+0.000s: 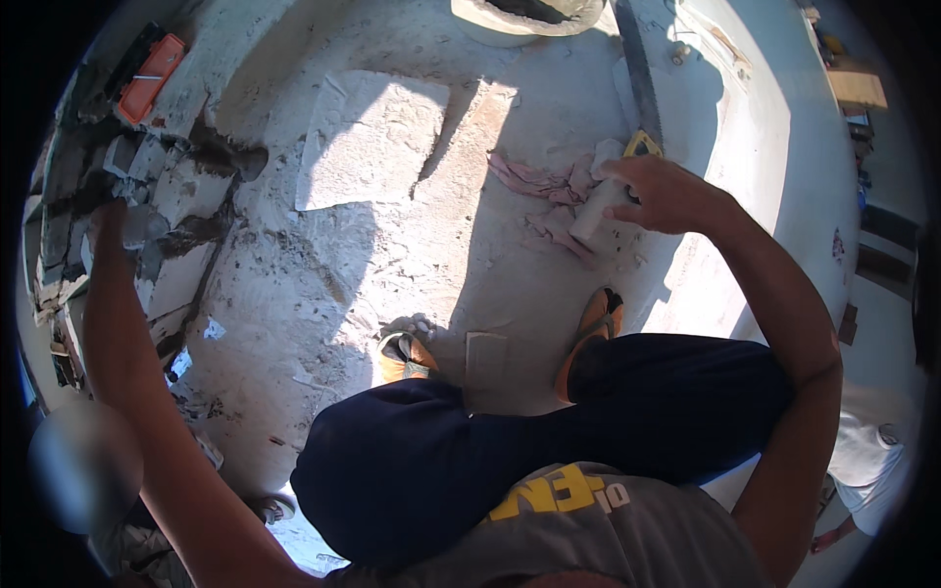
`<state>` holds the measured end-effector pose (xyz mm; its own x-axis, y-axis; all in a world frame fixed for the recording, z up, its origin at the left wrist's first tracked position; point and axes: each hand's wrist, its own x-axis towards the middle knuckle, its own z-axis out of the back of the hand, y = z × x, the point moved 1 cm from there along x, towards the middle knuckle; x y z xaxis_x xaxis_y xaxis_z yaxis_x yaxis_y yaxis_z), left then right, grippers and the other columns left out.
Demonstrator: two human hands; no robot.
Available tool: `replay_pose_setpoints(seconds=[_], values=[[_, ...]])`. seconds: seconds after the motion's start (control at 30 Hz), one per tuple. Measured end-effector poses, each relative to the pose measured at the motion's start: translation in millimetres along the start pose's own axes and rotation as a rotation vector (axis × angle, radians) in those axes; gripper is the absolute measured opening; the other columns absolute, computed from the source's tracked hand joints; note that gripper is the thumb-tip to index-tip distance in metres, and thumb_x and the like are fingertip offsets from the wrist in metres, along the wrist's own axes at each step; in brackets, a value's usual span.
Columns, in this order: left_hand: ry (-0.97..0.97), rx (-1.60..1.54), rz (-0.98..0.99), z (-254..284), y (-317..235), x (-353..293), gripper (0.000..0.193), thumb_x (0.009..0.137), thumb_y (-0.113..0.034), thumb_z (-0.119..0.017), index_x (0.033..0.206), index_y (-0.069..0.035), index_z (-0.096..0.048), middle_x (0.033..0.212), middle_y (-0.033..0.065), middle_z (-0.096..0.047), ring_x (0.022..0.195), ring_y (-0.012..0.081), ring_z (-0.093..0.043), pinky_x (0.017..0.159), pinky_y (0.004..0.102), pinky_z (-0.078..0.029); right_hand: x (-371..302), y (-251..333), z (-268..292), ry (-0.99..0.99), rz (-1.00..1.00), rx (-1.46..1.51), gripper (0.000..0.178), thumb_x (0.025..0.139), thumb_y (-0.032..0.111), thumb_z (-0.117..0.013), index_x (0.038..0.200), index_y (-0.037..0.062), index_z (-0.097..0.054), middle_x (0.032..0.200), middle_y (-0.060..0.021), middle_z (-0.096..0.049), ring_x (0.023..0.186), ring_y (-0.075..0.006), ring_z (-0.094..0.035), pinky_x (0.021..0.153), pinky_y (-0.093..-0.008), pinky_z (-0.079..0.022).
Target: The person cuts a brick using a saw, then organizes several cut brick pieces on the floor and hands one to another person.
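At the far left my left hand [110,218] reaches down among broken pale blocks [191,186]. Its fingers are mostly hidden, beside a greyish chunk [145,227]. On the right my right hand [667,194] curls its thumb and fingers against an oblong white piece [590,216], which looks like plaster or block. A crumpled pink cloth [539,183] lies under and beside that piece. Just beyond the hand rests a handsaw [639,83], its yellow handle [643,144] close to my fingers.
A pale flat slab [372,140] lies on the dusty floor. A round tub [529,22] stands at the far edge, an orange tray [153,78] at the far left. A low white wall [765,147] runs along the right. Other people are at lower left and lower right [867,456].
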<state>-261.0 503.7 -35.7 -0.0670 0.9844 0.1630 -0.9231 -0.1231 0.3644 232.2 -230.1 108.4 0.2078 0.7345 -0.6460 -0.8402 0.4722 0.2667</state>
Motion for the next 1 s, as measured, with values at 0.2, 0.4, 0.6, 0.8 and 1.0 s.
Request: replay_pose_setpoints(seconds=[0.2,0.4,0.6,0.8,1.0], values=[[-0.558,-0.222,-0.190,60.1,-12.1,37.5,0.067,0.087,-0.069,-0.064,0.109,-0.009,-0.084,0.110,0.0150,-0.080,0.103,0.0307,-0.076,0.090,0.0451,-0.057,-13.6,-15.5,3.9,-0.247,-0.137,-0.113,0.049,0.095,0.021,-0.078,0.135,0.0006,-0.060,0.123,-0.0205,-0.069,0.116,-0.0397,-0.069,0.103,-0.0487,-0.053],[-0.132,-1.363,-0.952,187.1,-123.6,-379.7,0.033,0.097,-0.032,-0.076,0.113,-0.004,-0.072,0.099,0.0086,-0.070,0.089,0.0202,-0.066,0.080,0.0349,-0.053,-29.5,-57.3,-63.1,-0.498,-0.075,-0.197,0.051,0.092,0.031,-0.079,0.134,0.0073,-0.062,0.124,-0.0135,-0.066,0.130,-0.0337,-0.061,0.115,-0.0507,-0.044],[0.654,-0.617,-2.186,103.3,-57.8,-663.4,0.092,0.078,-0.045,-0.088,0.156,-0.019,-0.048,0.165,0.0188,-0.036,0.156,0.0418,-0.032,0.125,0.0609,-0.030,80.9,-60.6,-54.8,-0.289,-0.295,-0.487,0.061,0.079,0.032,-0.086,0.130,0.0055,-0.067,0.117,-0.0185,-0.073,0.126,-0.0329,-0.066,0.115,-0.0452,-0.041],[0.509,-0.564,-2.221,64.5,-55.5,-682.0,0.101,0.074,-0.045,-0.089,0.160,-0.022,-0.042,0.169,0.0230,-0.026,0.162,0.0418,-0.018,0.125,0.0652,-0.026,110.7,-98.2,-66.1,-0.020,-0.307,-0.393,0.060,0.063,0.027,-0.091,0.116,0.0045,-0.075,0.112,-0.0186,-0.077,0.105,-0.0386,-0.075,0.113,-0.0611,-0.040],[0.460,-0.883,-1.439,113.9,-106.0,-617.5,0.102,0.068,-0.034,-0.092,0.158,-0.015,-0.046,0.165,0.0293,-0.027,0.151,0.0470,-0.035,0.120,0.0623,-0.035,91.0,-84.9,-40.1,-0.264,-0.270,-0.318,0.064,0.065,0.042,-0.091,0.113,0.0045,-0.071,0.110,-0.0184,-0.074,0.108,-0.0373,-0.072,0.116,-0.0646,-0.032]])
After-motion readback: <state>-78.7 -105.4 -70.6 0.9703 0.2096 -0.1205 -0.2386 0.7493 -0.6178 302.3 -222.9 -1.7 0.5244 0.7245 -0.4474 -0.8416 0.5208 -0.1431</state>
